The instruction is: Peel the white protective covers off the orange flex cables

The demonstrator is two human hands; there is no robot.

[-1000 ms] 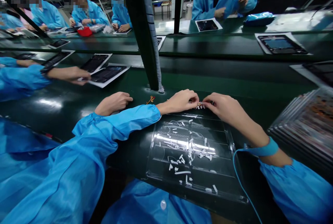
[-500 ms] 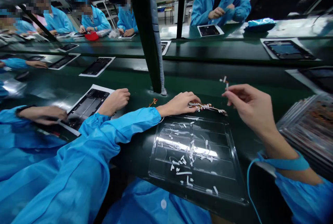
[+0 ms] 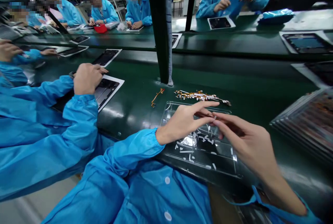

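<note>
In the head view, two hands met over the right of centre of the frame. The right hand [image 3: 247, 137] was nearly closed, its thumb and forefinger pinching a small part [image 3: 215, 117], mostly hidden. The left hand [image 3: 182, 121] was half open, forefinger stretched out, its other fingertips at the same part; whether it gripped too, I could not tell.

Below them, one clear tray [image 3: 203, 166] lay along the near edge of the desk [image 3: 249, 88], carrying scattered white scraps. Beyond its far rim sat one pile of flex cables [image 3: 199, 95], too tangled to count, with one single cable [image 3: 157, 97] apart to its left. Bare desk ran from the pile to the stack of trays [image 3: 309, 120] at the right edge; one post [image 3: 161, 36] narrowed the room at upper centre. At centre left, a co-worker's hand [image 3: 88, 78] was over one panel on a white sheet [image 3: 106, 92]. Print on the parts was too small to read.
</note>
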